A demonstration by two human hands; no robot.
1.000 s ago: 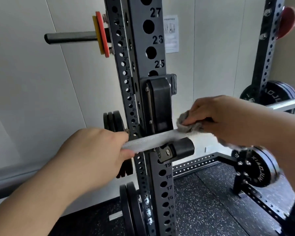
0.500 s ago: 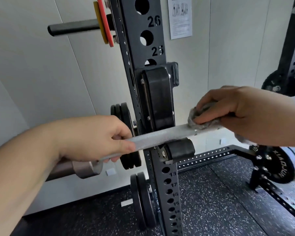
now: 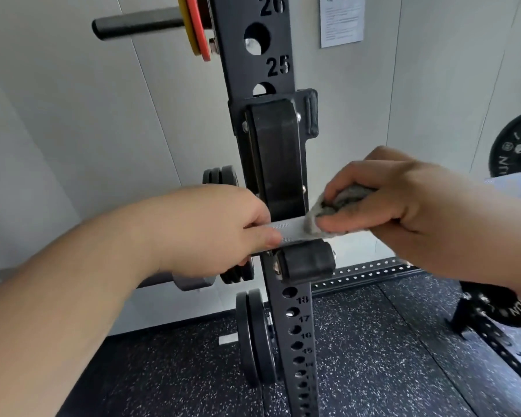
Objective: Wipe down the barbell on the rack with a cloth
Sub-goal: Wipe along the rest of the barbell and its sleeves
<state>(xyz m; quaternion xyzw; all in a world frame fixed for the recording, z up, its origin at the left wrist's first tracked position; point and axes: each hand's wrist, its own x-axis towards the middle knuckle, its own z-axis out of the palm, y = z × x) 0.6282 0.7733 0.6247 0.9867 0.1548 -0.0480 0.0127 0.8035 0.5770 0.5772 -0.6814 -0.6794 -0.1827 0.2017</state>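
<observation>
Two hands are on the barbell [image 3: 289, 228], one on either side of the rack [image 3: 271, 73], and the gap between them has narrowed over the last second.

The left hand [image 3: 217, 230] has slid in along the shaft and now sits right against the rack's left edge. Its fingers [image 3: 265, 237] are curled round the barbell, with the thumb lying along the front. A moment ago a clear stretch of knurled steel showed between this hand and the rack; now only a short bright piece shows, resting in the hook [image 3: 306, 261].

To the right, the cloth [image 3: 337, 203] has come back from further out along the barbell. Its bunched grey edge now presses on the shaft just beside the hook's right edge. The right hand [image 3: 403, 206] holds it with fingers [image 3: 346, 224] clamped over the wad, bearing down on the top and front of the steel.

I judge this to be the return of a back-and-forth stroke, cleaning the part nearest the rack. The strip inside the hook and the part under the left hand look unreached so far. The barbell lies across the hook under both sets of fingers, bare against the left ones and under the cloth at the right ones. Beyond the right wrist it is hidden.
</observation>
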